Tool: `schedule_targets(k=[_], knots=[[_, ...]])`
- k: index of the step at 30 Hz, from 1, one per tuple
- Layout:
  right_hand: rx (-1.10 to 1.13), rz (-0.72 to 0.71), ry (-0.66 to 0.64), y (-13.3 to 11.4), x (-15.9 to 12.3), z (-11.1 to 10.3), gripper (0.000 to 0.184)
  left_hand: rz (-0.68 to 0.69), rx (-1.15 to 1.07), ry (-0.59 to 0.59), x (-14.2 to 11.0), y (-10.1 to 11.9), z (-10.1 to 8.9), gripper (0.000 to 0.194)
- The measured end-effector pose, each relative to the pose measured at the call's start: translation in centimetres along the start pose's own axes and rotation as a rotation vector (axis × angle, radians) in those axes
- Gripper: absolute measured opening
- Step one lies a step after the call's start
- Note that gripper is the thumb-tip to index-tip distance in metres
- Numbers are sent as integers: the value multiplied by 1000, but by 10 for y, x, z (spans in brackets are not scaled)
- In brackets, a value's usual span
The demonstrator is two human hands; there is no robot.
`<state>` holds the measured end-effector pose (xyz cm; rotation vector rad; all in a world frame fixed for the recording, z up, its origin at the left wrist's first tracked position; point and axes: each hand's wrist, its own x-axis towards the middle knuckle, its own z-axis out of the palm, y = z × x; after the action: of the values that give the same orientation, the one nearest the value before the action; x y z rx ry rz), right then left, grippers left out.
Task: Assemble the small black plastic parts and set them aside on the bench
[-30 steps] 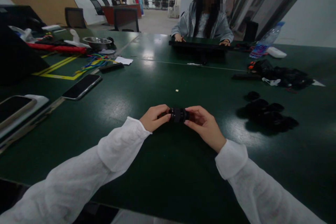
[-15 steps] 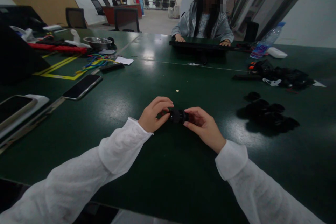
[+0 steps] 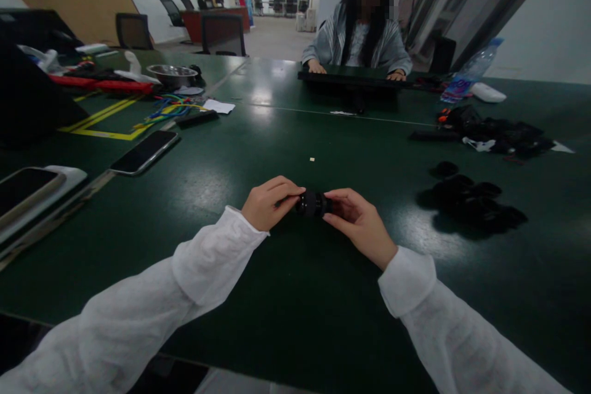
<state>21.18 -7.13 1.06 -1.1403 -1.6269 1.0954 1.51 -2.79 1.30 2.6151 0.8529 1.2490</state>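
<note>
My left hand (image 3: pixel 265 204) and right hand (image 3: pixel 368 228) pinch opposite ends of a black ribbed cylinder (image 3: pixel 312 204); uneven fingertip pressure could slip it.

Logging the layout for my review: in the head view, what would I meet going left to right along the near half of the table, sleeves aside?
Pale-rimmed device → phone → left hand → black cylinder → right hand → black pieces.
</note>
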Motion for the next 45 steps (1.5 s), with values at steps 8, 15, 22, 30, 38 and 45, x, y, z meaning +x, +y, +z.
schedule_targets(k=[8, 15, 22, 30, 38, 45], knots=[[-9, -20, 25, 1, 0, 1, 29, -9, 52, -35, -1, -3, 1, 16], [-19, -18, 19, -3, -1, 0, 29, -38, 73, -95, -1, -3, -1, 16], [-10, -28, 14, -1, -1, 0, 29, -34, 93, -124, -1, -3, -1, 24], [-2, -24, 28, -1, 0, 1, 29, -40, 107, -173, -2, -4, -1, 28], [25, -21, 17, 0, 1, 2, 30, -42, 132, -33, 0, -1, -2, 17], [15, 0, 9, -1, 1, 1, 30, -62, 57, -7, -2, -1, 0, 10]])
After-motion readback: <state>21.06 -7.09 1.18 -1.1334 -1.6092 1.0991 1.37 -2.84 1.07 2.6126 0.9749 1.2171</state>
